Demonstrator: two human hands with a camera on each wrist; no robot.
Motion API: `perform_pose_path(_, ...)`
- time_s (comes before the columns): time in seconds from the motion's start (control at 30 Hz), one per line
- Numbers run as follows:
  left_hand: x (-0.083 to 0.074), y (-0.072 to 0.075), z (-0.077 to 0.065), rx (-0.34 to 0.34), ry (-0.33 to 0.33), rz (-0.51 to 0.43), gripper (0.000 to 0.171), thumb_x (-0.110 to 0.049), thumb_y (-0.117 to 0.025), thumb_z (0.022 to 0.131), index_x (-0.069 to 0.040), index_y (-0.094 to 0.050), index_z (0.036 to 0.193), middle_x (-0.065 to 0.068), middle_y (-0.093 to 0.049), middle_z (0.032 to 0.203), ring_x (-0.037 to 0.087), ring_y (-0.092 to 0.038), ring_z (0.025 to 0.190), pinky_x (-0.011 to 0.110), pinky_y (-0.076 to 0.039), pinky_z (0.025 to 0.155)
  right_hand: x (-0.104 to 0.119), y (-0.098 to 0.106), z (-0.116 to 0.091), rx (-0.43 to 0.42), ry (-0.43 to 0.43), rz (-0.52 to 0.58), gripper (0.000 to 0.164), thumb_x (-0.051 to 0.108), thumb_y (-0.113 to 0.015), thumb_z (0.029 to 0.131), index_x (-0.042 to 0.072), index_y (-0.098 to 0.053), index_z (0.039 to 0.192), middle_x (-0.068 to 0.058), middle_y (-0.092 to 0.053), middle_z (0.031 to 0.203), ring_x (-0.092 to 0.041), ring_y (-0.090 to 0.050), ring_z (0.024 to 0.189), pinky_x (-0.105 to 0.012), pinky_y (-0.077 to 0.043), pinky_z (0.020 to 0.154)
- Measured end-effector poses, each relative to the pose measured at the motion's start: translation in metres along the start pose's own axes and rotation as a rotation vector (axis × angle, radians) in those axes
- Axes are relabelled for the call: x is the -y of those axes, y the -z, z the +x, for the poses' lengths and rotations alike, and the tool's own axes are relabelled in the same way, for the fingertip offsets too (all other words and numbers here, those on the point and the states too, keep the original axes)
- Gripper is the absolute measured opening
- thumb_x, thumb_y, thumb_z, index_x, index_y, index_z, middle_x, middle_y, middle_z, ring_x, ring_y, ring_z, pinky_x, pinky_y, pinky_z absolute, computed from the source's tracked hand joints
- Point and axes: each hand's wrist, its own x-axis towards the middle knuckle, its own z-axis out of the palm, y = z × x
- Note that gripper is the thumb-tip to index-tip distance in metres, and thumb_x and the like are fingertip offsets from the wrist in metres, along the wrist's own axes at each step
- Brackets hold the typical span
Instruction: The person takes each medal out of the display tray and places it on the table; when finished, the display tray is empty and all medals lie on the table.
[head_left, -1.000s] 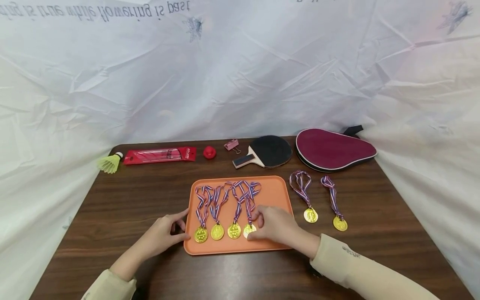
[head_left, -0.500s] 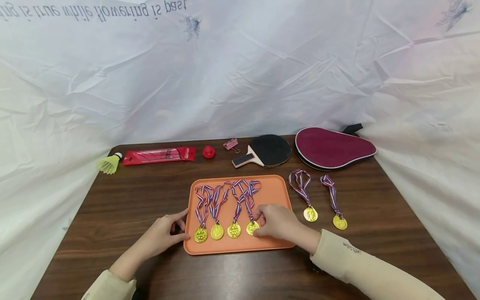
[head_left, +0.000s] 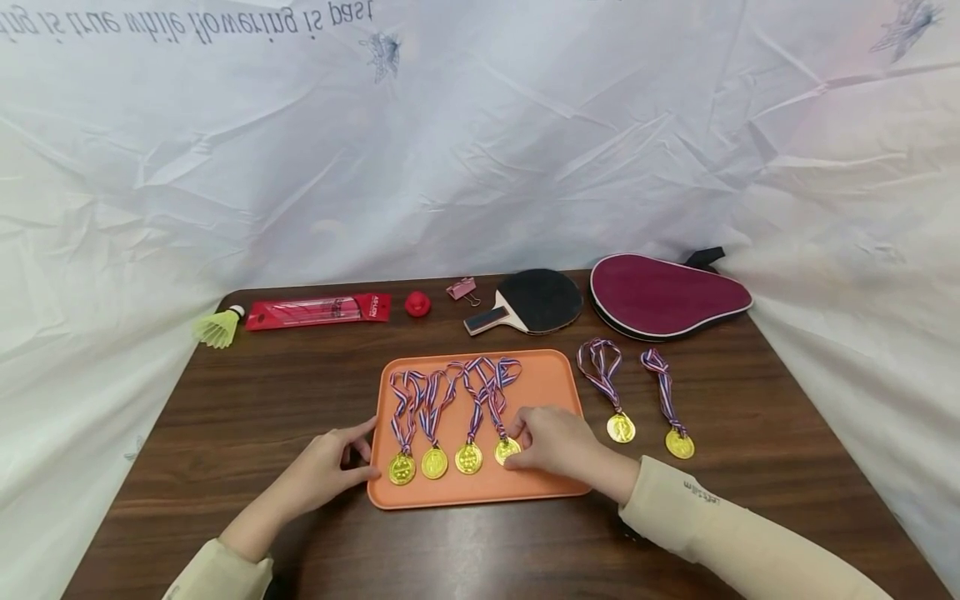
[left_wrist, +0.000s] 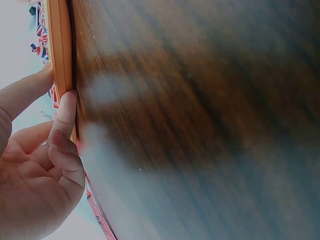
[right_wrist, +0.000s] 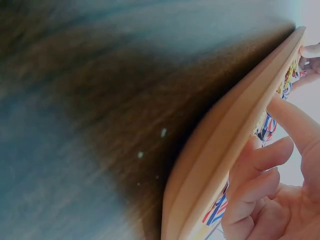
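Observation:
Several gold medals with striped ribbons lie in a row on an orange tray (head_left: 543, 379) in the head view. My right hand (head_left: 551, 442) is over the tray's right part, its thumb and forefinger holding the edge of the rightmost medal (head_left: 506, 451) in that row. Its other fingers curl in, and they show above the tray wall (right_wrist: 220, 145) in the right wrist view. At the tray's left edge, my left hand (head_left: 330, 467) holds the rim with thumb and forefinger. The left wrist view shows these fingertips (left_wrist: 68, 102) against the tray's side.
Two more medals, one nearer the tray (head_left: 621, 427) and one farther right (head_left: 680, 444), lie on the table. Along the back are a shuttlecock (head_left: 218, 327), red packet (head_left: 318, 311), small red object (head_left: 417, 304), pink binder clip (head_left: 462, 288), table tennis bat (head_left: 540, 302) and maroon case (head_left: 667, 296).
The rightmost medal on the tray has shifted slightly right and away from me, with my right hand at its edge. My left hand has stayed at the tray's left rim.

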Motion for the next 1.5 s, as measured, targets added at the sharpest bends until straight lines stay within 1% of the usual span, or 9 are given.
perform_pose_path(0.27,-0.001,0.000,-0.001,-0.004,0.003,0.002,0.069,-0.026,-0.073,0.074,-0.003,-0.043,0.132,-0.007,-0.054,0.075,0.007,-0.040,0.056,0.022,-0.034,0.048,0.000,0.001,0.000,0.003,-0.006,0.020,0.039,0.047,-0.078,0.059,0.020,-0.056,0.078,0.011,-0.050,0.064,-0.006,-0.045,0.060,-0.026,-0.037,0.055)
perform_pose_path(0.5,-0.001,0.000,0.000,-0.004,0.006,0.010,0.068,-0.028,-0.073,0.074,-0.002,-0.044,0.131,-0.007,-0.053,0.075,0.008,-0.040,0.056,0.022,-0.033,0.048,-0.003,0.001,0.000,-0.017,0.019,0.069,0.037,0.043,-0.080,0.058,0.021,-0.056,0.076,0.013,-0.052,0.063,-0.005,-0.047,0.058,-0.026,-0.038,0.053)
perform_pose_path(0.6,-0.001,0.000,0.000,-0.003,0.002,0.008,0.068,-0.027,-0.073,0.074,-0.001,-0.044,0.131,-0.007,-0.053,0.075,0.008,-0.040,0.057,0.022,-0.034,0.048,-0.006,0.000,0.001,-0.005,0.023,0.113,0.034,0.041,-0.079,0.059,0.021,-0.057,0.076,0.013,-0.052,0.063,-0.005,-0.048,0.058,-0.027,-0.039,0.054)
perform_pose_path(0.83,-0.002,0.000,0.000,-0.003,0.013,0.014,0.069,-0.028,-0.073,0.074,-0.002,-0.044,0.131,-0.007,-0.053,0.075,0.008,-0.040,0.057,0.022,-0.033,0.048,-0.015,0.000,0.002,0.038,0.037,0.281,0.023,0.030,-0.078,0.066,0.018,-0.062,0.078,0.010,-0.057,0.064,-0.006,-0.053,0.061,-0.027,-0.042,0.060)
perform_pose_path(1.07,-0.001,-0.001,0.000,-0.004,0.012,0.015,0.069,-0.029,-0.072,0.074,-0.003,-0.044,0.131,-0.007,-0.052,0.075,0.008,-0.040,0.057,0.022,-0.033,0.048,-0.016,0.000,0.002,0.049,0.047,0.359,0.020,0.029,-0.075,0.071,0.017,-0.063,0.080,0.009,-0.059,0.064,-0.008,-0.055,0.061,-0.027,-0.043,0.060)
perform_pose_path(1.23,0.000,-0.001,0.000,-0.003,0.012,0.013,0.070,-0.030,-0.072,0.074,-0.003,-0.044,0.132,-0.007,-0.053,0.075,0.007,-0.039,0.056,0.022,-0.033,0.047,-0.014,0.007,0.000,0.039,0.041,0.398,0.019,0.031,-0.074,0.072,0.019,-0.062,0.081,0.007,-0.059,0.065,-0.010,-0.055,0.060,-0.027,-0.043,0.056)
perform_pose_path(1.33,0.000,-0.001,0.000,-0.003,0.011,0.015,0.070,-0.030,-0.072,0.074,-0.003,-0.044,0.132,-0.007,-0.053,0.075,0.007,-0.040,0.056,0.022,-0.033,0.048,-0.012,0.016,-0.004,0.023,0.051,0.448,0.018,0.029,-0.073,0.073,0.018,-0.062,0.083,0.004,-0.061,0.066,-0.014,-0.057,0.058,-0.027,-0.043,0.053)
perform_pose_path(1.43,0.000,-0.001,0.000,-0.002,0.011,0.014,0.070,-0.031,-0.072,0.074,-0.003,-0.043,0.132,-0.007,-0.052,0.074,0.008,-0.040,0.057,0.022,-0.033,0.048,-0.011,0.027,-0.008,-0.023,0.080,0.460,0.018,0.027,-0.073,0.074,0.017,-0.062,0.084,0.004,-0.061,0.067,-0.015,-0.058,0.057,-0.027,-0.043,0.051)
perform_pose_path(1.5,0.000,0.000,0.000,-0.002,0.011,0.014,0.070,-0.031,-0.072,0.074,-0.003,-0.043,0.132,-0.007,-0.052,0.074,0.008,-0.040,0.057,0.022,-0.033,0.048,-0.011,0.035,-0.010,-0.056,0.108,0.438,0.017,0.028,-0.073,0.074,0.017,-0.063,0.084,0.006,-0.061,0.068,-0.014,-0.058,0.059,-0.026,-0.043,0.051)
